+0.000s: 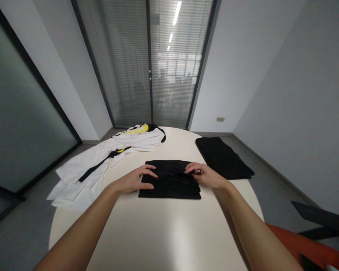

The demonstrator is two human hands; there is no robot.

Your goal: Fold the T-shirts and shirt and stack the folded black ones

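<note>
A folded black garment [171, 184] lies in the middle of the cream oval table [164, 233]. My left hand [135, 180] rests on its left edge, fingers stretched out flat over the cloth. Over on the garment's right side, my right hand [205, 175] has its fingers curled, pinching a fold of the black fabric. Both forearms reach in from the bottom of the view.
A pile of white clothing with black and yellow trim [107, 158] spreads over the table's far left and hangs off its edge. A second folded black garment [223, 156] lies at the far right. An orange chair [307, 248] stands at the lower right. Glass walls with blinds are behind.
</note>
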